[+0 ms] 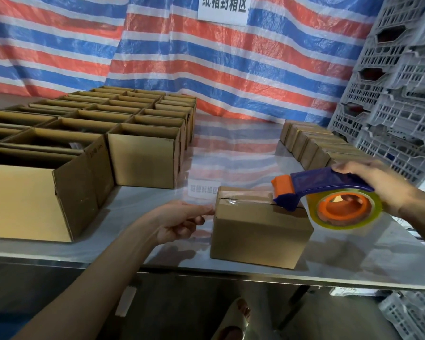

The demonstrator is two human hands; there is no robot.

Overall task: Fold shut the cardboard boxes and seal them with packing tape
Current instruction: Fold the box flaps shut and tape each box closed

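Striped tarp (206, 69) backdrop; grey crates (398, 94) stacked right; steel table (231, 148).

On the table (231, 165) a closed box (260, 231) sits near the front edge, tape (243, 194) along its top, the tape dispenser (324, 185) on its right end; open boxes (142, 160) crowd the left; sealed boxes (312, 148) line the right rear, crates (402, 94) beyond them; a tarp (206, 69) hangs behind.
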